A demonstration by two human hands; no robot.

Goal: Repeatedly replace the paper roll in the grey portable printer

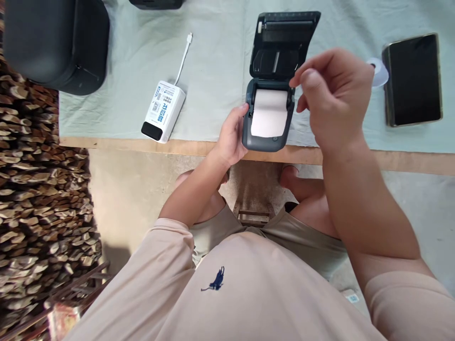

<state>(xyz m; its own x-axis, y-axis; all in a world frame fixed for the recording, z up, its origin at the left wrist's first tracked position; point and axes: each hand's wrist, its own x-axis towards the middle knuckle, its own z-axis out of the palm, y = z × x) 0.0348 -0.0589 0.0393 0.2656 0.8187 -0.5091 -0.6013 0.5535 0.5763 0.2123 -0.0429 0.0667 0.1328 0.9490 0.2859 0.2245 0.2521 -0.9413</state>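
A small dark grey label printer (265, 143) is tilted up at the table's front edge with its lid (280, 47) raised. A roll of white paper (269, 113) sits in its compartment. My left hand (232, 135) grips the printer's left side, thumb on the rim and the other fingers hidden beneath. Over the printer's right side hovers my right hand (336, 94), fingers bent and apart with nothing seen in them. Its index fingertip is close to the hinge; whether it touches is unclear. Partly behind that wrist lies a white round piece (380, 73), perhaps a roll core.
A white power bank (161, 111) with a short cable lies left on the cloth-covered table (213, 57). A phone or tablet (414, 80) lies at the right. A black case (81, 42) stands at the far left, and another dark object (156, 4) at the back.
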